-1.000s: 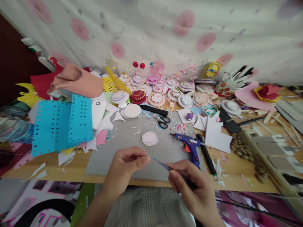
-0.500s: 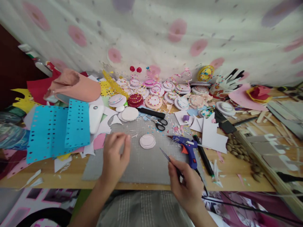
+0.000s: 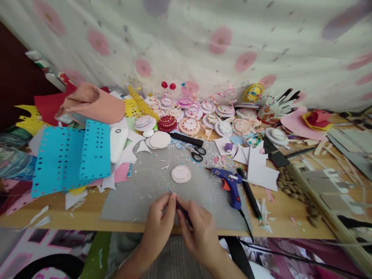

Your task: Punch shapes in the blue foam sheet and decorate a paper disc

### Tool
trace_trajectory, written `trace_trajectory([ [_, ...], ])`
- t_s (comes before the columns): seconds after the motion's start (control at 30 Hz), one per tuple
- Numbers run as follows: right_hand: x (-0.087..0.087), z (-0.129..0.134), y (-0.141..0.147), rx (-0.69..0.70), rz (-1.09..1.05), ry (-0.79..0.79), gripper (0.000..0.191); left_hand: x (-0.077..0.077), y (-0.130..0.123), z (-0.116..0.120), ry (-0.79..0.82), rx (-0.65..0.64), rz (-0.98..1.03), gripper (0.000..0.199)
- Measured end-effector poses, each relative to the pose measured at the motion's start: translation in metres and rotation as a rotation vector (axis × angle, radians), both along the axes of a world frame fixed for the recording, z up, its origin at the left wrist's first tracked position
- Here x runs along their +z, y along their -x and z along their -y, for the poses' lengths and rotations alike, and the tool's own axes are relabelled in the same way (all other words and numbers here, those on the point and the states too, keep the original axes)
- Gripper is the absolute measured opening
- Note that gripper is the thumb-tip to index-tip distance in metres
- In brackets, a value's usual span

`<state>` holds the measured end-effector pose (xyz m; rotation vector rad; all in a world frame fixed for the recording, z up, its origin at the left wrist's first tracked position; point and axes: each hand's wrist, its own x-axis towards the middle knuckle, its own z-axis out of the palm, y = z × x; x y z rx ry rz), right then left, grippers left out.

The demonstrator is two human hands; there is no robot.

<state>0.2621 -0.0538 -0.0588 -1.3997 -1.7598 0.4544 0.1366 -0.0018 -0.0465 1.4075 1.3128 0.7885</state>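
My right hand [image 3: 197, 226] is closed round a thin dark pointed tool [image 3: 183, 214], low over the front of the grey cutting mat [image 3: 128, 205]. Thumb and fingers of my left hand [image 3: 161, 217] pinch together at the tool's tip, where a tiny bluish speck shows; whether they grip the tip or a small piece is too small to tell. Just beyond both hands, a small stack of white paper discs [image 3: 181, 174] lies on the mat, touched by neither. A blue glue gun [image 3: 229, 182] rests to the right of the discs.
Black-handled scissors [image 3: 198, 152] and paper scraps lie behind the discs. Several decorated round pieces [image 3: 190, 126] line the back. Blue dotted sheets [image 3: 64, 159] and a white device [image 3: 118, 143] are at left. A black stick [image 3: 249, 193] and brown stones [image 3: 290, 184] are at right.
My left hand has moved right and down, its fingers closing at the tool tip. My right hand has brought the tool left, toward my left hand. The discs stay in place.
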Motion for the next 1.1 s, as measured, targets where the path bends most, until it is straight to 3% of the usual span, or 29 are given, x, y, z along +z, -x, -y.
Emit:
trace_trajectory([
  [0.1, -0.005, -0.003, -0.009, -0.067, -0.121, 0.056, 0.025, -0.003, 0.009, -0.012, 0.010, 0.052, -0.036, 0.041],
  [0.2, -0.017, -0.014, -0.019, -0.130, 0.018, 0.083, 0.027, -0.008, 0.019, -0.024, -0.041, 0.054, -0.038, 0.039],
  [0.4, -0.038, -0.034, -0.025, -0.036, 0.350, 0.120, 0.048, -0.025, 0.031, -0.027, -0.056, -0.026, 0.003, 0.038],
  [0.6, -0.034, -0.053, -0.031, 0.009, 0.411, 0.132, 0.039, -0.034, 0.032, -0.022, -0.038, -0.075, 0.030, 0.037],
  [0.77, -0.029, -0.061, -0.040, 0.017, 0.441, 0.078, 0.033, -0.031, 0.031, -0.022, -0.029, -0.088, 0.089, 0.037],
  [0.9, -0.030, -0.048, -0.036, 0.033, 0.467, 0.115, 0.045, -0.025, 0.029, -0.020, 0.007, -0.098, 0.124, 0.038],
  [1.1, -0.029, -0.047, -0.036, 0.028, 0.493, 0.112, 0.047, -0.010, 0.024, -0.012, 0.229, -0.083, 0.141, 0.042],
])
